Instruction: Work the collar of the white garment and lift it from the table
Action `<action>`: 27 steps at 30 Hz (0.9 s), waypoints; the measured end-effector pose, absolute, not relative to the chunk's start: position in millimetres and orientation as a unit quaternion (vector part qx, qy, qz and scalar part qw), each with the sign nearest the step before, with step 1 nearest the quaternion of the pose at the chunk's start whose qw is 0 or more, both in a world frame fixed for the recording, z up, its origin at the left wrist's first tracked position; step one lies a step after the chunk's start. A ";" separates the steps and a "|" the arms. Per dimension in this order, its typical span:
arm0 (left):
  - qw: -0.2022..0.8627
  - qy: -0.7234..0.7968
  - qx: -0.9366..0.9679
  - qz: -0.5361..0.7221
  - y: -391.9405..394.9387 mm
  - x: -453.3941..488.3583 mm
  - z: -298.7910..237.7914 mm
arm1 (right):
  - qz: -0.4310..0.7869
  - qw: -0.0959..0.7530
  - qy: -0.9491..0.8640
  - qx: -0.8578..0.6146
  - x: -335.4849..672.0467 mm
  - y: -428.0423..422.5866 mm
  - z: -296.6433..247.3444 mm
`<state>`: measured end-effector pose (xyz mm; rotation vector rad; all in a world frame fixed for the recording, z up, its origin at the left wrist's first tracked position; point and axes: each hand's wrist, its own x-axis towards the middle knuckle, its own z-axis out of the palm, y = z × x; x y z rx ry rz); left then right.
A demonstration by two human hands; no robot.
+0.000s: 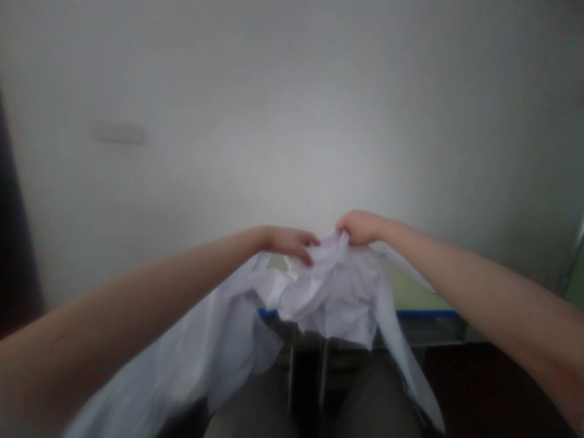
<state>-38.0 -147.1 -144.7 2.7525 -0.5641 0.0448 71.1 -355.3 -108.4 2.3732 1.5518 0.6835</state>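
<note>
A crumpled white shirt (pixel 347 292) hangs in front of me, raised above the near edge of the table. My right hand (pixel 360 227) is closed on the upper edge of its bunched cloth. Just to the left, my left hand (pixel 294 243) reaches over the fabric with thumb and fingers apart; its fingertips appear to touch the cloth. One long strip of the shirt, seemingly a sleeve, dangles on the right below my right forearm. On the left, a wide part of the cloth drapes down under my left forearm. The picture is blurred.
Behind the shirt stands a pale green table (pixel 410 289) with a blue edge and an open shelf beneath. A plain wall (pixel 292 109) rises behind it, with a pale rectangular fixture (pixel 117 132) at left. My knees (pixel 378 401) are under the cloth.
</note>
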 end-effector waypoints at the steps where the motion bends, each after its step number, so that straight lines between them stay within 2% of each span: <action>1: 0.153 -0.191 0.970 0.020 -145.1 -36.9 -143.0 | 0.236 0.116 0.526 0.809 71.8 -355.1 -107.9; 5: 0.027 -0.217 0.973 0.074 -137.7 -38.5 -139.2 | 0.240 0.110 0.515 0.816 77.2 -359.4 -106.1; 12: -0.179 -0.337 0.866 0.323 -131.2 -49.3 -143.9 | 0.230 0.063 0.503 0.831 87.0 -375.2 -100.3; 16: -0.287 -0.375 0.775 0.420 -129.9 -56.3 -146.0 | 0.218 0.031 0.496 0.840 89.6 -379.0 -97.2; 22: -0.345 -0.297 0.731 0.509 -129.5 -62.3 -148.2 | 0.191 -0.017 0.519 0.833 89.9 -377.0 -97.3; 27: -0.296 -0.206 0.737 0.572 -115.0 -56.5 -136.7 | 0.149 -0.111 0.531 0.827 84.7 -374.5 -98.4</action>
